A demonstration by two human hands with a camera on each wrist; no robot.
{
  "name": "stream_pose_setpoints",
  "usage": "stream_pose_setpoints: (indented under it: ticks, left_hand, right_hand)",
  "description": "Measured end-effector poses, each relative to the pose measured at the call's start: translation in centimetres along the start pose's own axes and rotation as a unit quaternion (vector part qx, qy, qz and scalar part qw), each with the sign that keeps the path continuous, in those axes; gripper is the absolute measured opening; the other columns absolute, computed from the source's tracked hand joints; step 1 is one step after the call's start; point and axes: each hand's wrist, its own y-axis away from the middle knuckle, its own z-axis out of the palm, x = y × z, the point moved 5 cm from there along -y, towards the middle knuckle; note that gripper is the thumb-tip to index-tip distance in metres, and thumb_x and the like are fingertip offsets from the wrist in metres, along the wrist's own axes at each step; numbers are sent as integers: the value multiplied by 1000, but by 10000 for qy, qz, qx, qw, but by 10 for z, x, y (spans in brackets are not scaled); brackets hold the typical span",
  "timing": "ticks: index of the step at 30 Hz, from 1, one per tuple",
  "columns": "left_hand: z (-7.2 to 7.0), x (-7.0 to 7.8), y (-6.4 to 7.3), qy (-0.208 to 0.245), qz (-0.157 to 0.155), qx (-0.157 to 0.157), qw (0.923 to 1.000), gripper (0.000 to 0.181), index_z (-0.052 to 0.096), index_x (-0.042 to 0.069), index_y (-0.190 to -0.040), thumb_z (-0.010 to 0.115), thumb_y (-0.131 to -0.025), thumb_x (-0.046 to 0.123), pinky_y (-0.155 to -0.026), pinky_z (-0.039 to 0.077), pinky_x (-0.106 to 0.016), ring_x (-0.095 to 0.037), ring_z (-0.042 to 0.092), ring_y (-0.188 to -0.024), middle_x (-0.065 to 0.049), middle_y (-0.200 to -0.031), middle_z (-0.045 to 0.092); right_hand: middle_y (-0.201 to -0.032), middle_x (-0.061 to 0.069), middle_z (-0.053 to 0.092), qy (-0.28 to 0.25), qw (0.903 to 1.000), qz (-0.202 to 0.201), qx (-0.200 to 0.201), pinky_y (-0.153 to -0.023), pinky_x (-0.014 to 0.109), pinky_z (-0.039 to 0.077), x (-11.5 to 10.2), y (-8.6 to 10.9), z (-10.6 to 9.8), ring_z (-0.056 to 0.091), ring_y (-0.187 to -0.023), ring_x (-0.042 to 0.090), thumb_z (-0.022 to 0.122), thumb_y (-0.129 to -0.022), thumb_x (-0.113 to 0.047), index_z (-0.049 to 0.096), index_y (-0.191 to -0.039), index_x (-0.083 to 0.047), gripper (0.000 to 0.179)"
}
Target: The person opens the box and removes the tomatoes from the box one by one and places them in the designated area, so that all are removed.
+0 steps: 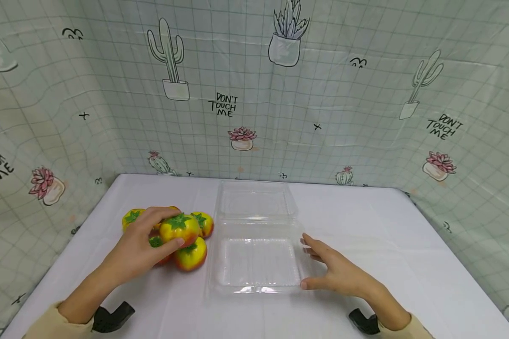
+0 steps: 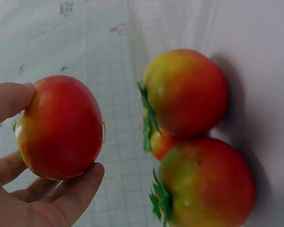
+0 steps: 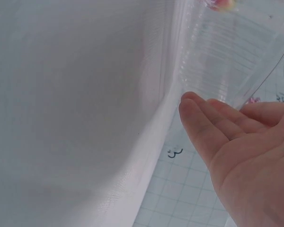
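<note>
My left hand [image 1: 136, 252] grips a red-and-yellow tomato [image 1: 179, 230] with a green leafy top, thumb on the near side and fingers on the far side. In the left wrist view this tomato [image 2: 61, 127] is raised apart from the others. Several similar tomatoes [image 1: 191, 256] lie grouped under and around that hand, some partly hidden by it. To their right stands a clear plastic clamshell box [image 1: 258, 263], its lid [image 1: 256, 200] folded back away from me. Beside the box's right edge, my right hand [image 1: 335, 272] holds nothing, fingers extended and thumb spread apart.
A white cloth covers the table [image 1: 365, 226]. Behind and on both sides hangs a grid-patterned curtain [image 1: 254, 80] printed with cacti and lettering. A black strap piece [image 1: 112, 318] sits at the left wrist and another strap piece [image 1: 363, 322] at the right.
</note>
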Motion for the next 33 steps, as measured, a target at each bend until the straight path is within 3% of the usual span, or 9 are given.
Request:
stream_pose_setpoints:
  ticks: [6, 11, 17, 24, 33]
  left_hand:
    - [-12, -11, 9, -125, -37, 262, 9996, 47, 56, 13, -127, 74, -85, 25, -84, 49, -17, -21, 51, -107, -5, -127, 50]
    - [-21, -21, 15, -408, -82, 468, 9980, 48, 55, 11, -127, 74, -85, 22, -77, 46, -13, -20, 51, -101, -7, -124, 50]
    - [-31, -32, 20, -413, 51, 723, 9965, 50, 54, 7, -128, 75, -83, 16, -78, 40, -2, -24, 51, -104, -10, -124, 49]
    - [-37, -42, 25, -448, 79, 980, 9941, 52, 54, 5, -129, 76, -83, 13, -80, 39, 0, -2, 44, -105, -10, -124, 49]
    - [-46, -55, 32, -577, 14, 1296, 9899, 50, 55, 4, -125, 78, -80, 11, -79, 36, 1, 5, 40, -102, -11, -121, 50]
  right_hand:
    - [-151, 7, 33, 8, 10000, -37, -9, -103, 48, 39, -1, 0, 0, 46, -128, 30, 78, -75, -45, 20, -152, -7, 104]
    - [-151, 7, 33, 10, 10000, -35, -17, -103, 48, 39, -3, 1, 0, 46, -128, 31, 79, -75, -45, 20, -152, -6, 104]
    - [-151, 8, 33, 17, 10000, -81, 4, -103, 47, 39, -4, 1, 0, 47, -127, 31, 79, -75, -44, 20, -151, -4, 104]
    - [-151, 7, 33, 9, 9999, -106, 1, -103, 46, 39, -3, 1, 0, 46, -128, 29, 79, -76, -43, 20, -152, -6, 103]
    - [-151, 6, 33, -21, 10000, -85, 0, -103, 46, 39, -4, 1, 0, 46, -128, 29, 79, -75, -44, 20, -152, -6, 103]
